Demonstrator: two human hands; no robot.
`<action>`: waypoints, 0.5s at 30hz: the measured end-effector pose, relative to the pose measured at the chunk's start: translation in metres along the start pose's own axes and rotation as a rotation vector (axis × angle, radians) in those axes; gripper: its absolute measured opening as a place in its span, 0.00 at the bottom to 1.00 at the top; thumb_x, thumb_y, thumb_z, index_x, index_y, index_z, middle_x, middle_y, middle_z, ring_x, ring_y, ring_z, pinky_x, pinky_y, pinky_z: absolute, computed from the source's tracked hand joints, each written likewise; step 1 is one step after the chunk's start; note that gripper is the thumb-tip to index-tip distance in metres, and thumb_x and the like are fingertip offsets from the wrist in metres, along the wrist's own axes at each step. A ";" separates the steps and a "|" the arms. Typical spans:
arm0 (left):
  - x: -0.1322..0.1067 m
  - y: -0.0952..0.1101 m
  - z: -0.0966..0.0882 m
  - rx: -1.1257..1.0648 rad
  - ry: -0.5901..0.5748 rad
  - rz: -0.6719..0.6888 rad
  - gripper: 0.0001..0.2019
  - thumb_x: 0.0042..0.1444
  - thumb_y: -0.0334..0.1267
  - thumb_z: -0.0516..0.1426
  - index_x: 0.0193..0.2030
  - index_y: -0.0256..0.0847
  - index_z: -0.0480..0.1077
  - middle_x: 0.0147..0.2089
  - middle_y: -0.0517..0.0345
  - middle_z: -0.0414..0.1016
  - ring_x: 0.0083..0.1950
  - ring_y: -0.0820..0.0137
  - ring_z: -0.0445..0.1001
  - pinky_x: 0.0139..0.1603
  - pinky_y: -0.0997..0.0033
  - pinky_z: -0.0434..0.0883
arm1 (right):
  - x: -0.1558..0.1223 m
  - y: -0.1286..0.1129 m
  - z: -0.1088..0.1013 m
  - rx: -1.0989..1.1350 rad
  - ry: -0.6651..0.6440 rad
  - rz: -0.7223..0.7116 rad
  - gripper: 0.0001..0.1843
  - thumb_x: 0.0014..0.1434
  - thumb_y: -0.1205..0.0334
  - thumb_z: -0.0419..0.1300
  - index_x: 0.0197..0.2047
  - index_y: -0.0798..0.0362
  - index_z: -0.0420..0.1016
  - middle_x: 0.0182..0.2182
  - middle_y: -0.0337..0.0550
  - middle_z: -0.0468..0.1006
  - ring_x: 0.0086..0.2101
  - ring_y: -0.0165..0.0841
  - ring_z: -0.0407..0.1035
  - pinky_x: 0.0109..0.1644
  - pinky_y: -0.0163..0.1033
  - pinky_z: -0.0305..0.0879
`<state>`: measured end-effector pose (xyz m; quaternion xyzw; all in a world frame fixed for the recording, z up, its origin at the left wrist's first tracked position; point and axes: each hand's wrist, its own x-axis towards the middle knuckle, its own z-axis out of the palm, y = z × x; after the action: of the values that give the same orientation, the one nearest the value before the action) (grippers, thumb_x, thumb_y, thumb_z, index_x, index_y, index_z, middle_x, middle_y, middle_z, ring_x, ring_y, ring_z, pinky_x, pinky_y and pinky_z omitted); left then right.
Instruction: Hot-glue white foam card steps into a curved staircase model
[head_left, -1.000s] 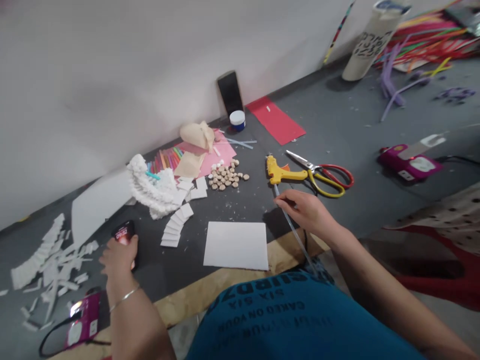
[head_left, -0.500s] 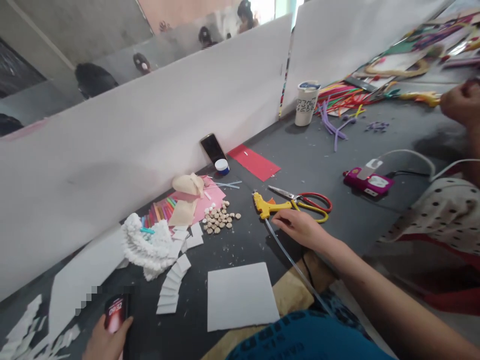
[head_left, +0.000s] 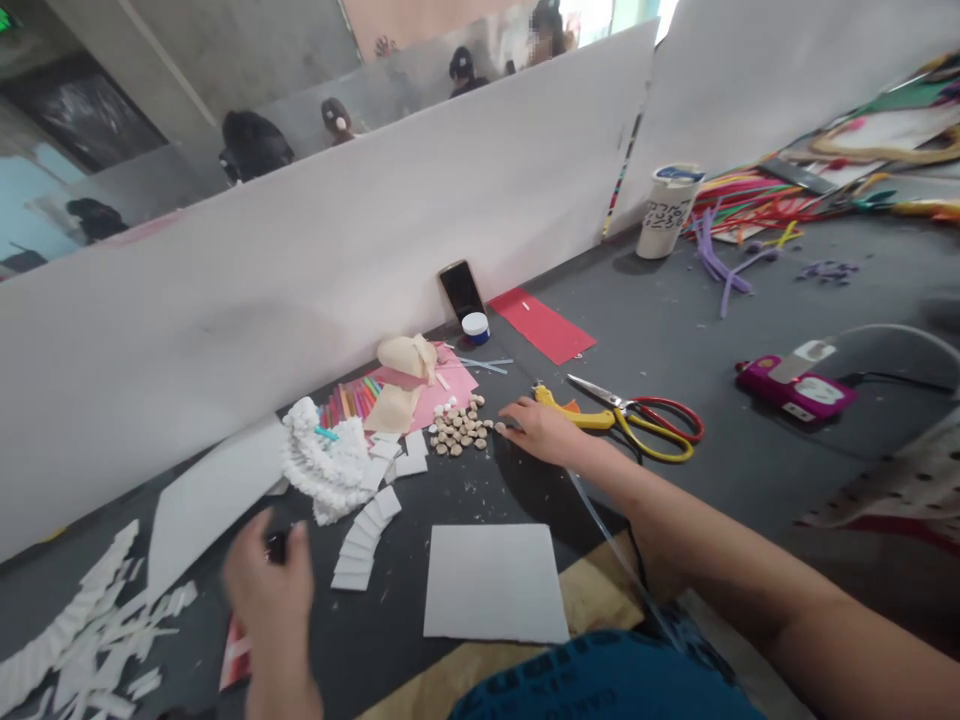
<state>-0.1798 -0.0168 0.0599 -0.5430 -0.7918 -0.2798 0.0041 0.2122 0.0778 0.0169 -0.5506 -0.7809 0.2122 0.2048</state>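
My right hand point(head_left: 541, 432) reaches left across the grey table point(head_left: 675, 330), its fingertips pinched at a small wooden piece on the edge of a pile of wooden pieces point(head_left: 457, 428). Just behind it lie a yellow glue gun point(head_left: 561, 404) and red-and-yellow scissors point(head_left: 649, 422). A clear glue stick point(head_left: 600, 520) runs under my forearm. My left hand point(head_left: 270, 590) is raised low at the left and smeared by motion, with something dark at its fingertips. A red object point(head_left: 235, 655) lies below it. A white sheet point(head_left: 495, 582) sits between my hands.
A white partition point(head_left: 300, 280) runs along the back, with a phone point(head_left: 460, 290) leaning on it beside a small jar point(head_left: 475, 327) and red paper point(head_left: 541, 326). White foam strips point(head_left: 75, 640) lie left, a pink device point(head_left: 795, 390) right, and a cup point(head_left: 664, 212) and pipe cleaners point(head_left: 750, 215) far right.
My right hand moved left from the glue stick and glue gun to the wooden pieces. My left hand lifted off the dark can. The view tilted up.
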 end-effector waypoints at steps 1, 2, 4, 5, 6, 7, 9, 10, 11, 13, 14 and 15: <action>-0.005 0.023 0.012 -0.041 0.001 0.113 0.23 0.57 0.50 0.52 0.56 0.40 0.66 0.57 0.41 0.70 0.62 0.49 0.66 0.62 0.48 0.64 | 0.009 -0.003 0.004 -0.019 -0.019 0.001 0.15 0.60 0.65 0.59 0.50 0.58 0.74 0.45 0.55 0.77 0.42 0.39 0.73 0.48 0.40 0.64; -0.010 0.045 0.025 -0.101 -0.077 0.235 0.19 0.59 0.49 0.52 0.52 0.42 0.69 0.55 0.43 0.73 0.58 0.53 0.70 0.60 0.51 0.67 | 0.016 -0.007 0.008 -0.034 -0.041 -0.003 0.16 0.59 0.66 0.60 0.50 0.59 0.74 0.44 0.55 0.77 0.42 0.39 0.73 0.48 0.40 0.64; -0.021 0.079 0.052 -0.166 -0.262 0.451 0.16 0.63 0.46 0.49 0.47 0.43 0.73 0.52 0.43 0.76 0.56 0.54 0.73 0.60 0.50 0.67 | 0.025 -0.013 0.011 -0.053 -0.080 -0.026 0.17 0.57 0.67 0.62 0.50 0.59 0.75 0.44 0.55 0.77 0.42 0.39 0.74 0.48 0.40 0.65; -0.025 0.089 0.062 -0.173 -0.320 0.494 0.14 0.63 0.45 0.50 0.44 0.44 0.75 0.48 0.45 0.78 0.53 0.56 0.75 0.59 0.52 0.67 | 0.026 -0.015 0.011 -0.059 -0.089 -0.037 0.17 0.57 0.67 0.62 0.51 0.59 0.74 0.44 0.55 0.77 0.43 0.39 0.74 0.49 0.40 0.65; -0.028 0.095 0.070 -0.173 -0.351 0.505 0.13 0.63 0.44 0.51 0.42 0.46 0.76 0.43 0.48 0.80 0.48 0.58 0.77 0.59 0.54 0.68 | 0.024 -0.017 0.010 -0.064 -0.089 -0.045 0.18 0.58 0.66 0.61 0.53 0.59 0.73 0.46 0.56 0.76 0.44 0.40 0.73 0.49 0.41 0.65; -0.031 0.095 0.074 -0.168 -0.361 0.499 0.12 0.63 0.43 0.51 0.42 0.47 0.76 0.39 0.50 0.81 0.45 0.59 0.78 0.61 0.54 0.66 | 0.020 -0.018 0.007 -0.069 -0.083 -0.049 0.19 0.60 0.65 0.59 0.55 0.58 0.72 0.48 0.57 0.75 0.45 0.41 0.73 0.50 0.43 0.65; -0.034 0.082 0.072 -0.139 -0.330 0.441 0.13 0.64 0.42 0.51 0.44 0.45 0.76 0.39 0.49 0.81 0.45 0.58 0.78 0.62 0.51 0.64 | 0.003 -0.017 0.002 -0.076 -0.066 -0.057 0.21 0.63 0.63 0.55 0.58 0.58 0.68 0.52 0.60 0.72 0.48 0.44 0.71 0.52 0.48 0.65; -0.036 0.071 0.067 -0.116 -0.290 0.390 0.14 0.64 0.42 0.50 0.46 0.42 0.75 0.44 0.45 0.80 0.49 0.55 0.76 0.62 0.49 0.63 | -0.008 -0.015 0.000 -0.074 -0.070 -0.075 0.22 0.63 0.62 0.56 0.60 0.57 0.67 0.53 0.60 0.72 0.50 0.45 0.70 0.53 0.50 0.65; -0.039 0.058 0.061 -0.091 -0.248 0.337 0.15 0.64 0.41 0.50 0.49 0.39 0.73 0.49 0.41 0.78 0.53 0.52 0.74 0.61 0.47 0.63 | -0.022 -0.013 -0.001 -0.065 -0.079 -0.115 0.23 0.63 0.61 0.56 0.60 0.56 0.66 0.53 0.58 0.72 0.51 0.45 0.69 0.54 0.50 0.64; -0.046 0.031 0.049 -0.039 -0.188 0.245 0.19 0.62 0.42 0.52 0.54 0.33 0.69 0.56 0.33 0.72 0.60 0.47 0.68 0.62 0.45 0.62 | -0.053 -0.008 0.003 -0.037 -0.068 -0.262 0.22 0.63 0.59 0.56 0.60 0.54 0.67 0.53 0.56 0.72 0.51 0.45 0.69 0.55 0.51 0.65; -0.051 0.020 0.044 -0.020 -0.176 0.214 0.21 0.61 0.43 0.53 0.57 0.32 0.67 0.58 0.32 0.70 0.62 0.47 0.66 0.63 0.45 0.61 | -0.068 -0.005 0.006 -0.042 -0.089 -0.322 0.24 0.63 0.59 0.57 0.61 0.52 0.66 0.55 0.55 0.72 0.52 0.45 0.68 0.56 0.51 0.64; -0.057 0.011 0.040 -0.006 -0.173 0.193 0.24 0.60 0.44 0.55 0.59 0.32 0.65 0.60 0.33 0.68 0.64 0.47 0.64 0.63 0.46 0.60 | -0.083 -0.002 0.011 -0.062 -0.106 -0.365 0.25 0.62 0.58 0.57 0.62 0.49 0.65 0.56 0.54 0.71 0.53 0.46 0.67 0.55 0.52 0.65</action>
<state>-0.1351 -0.0446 0.0132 -0.6387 -0.7325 -0.2324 -0.0390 0.2302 -0.0023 0.0019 -0.3941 -0.8836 0.1759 0.1814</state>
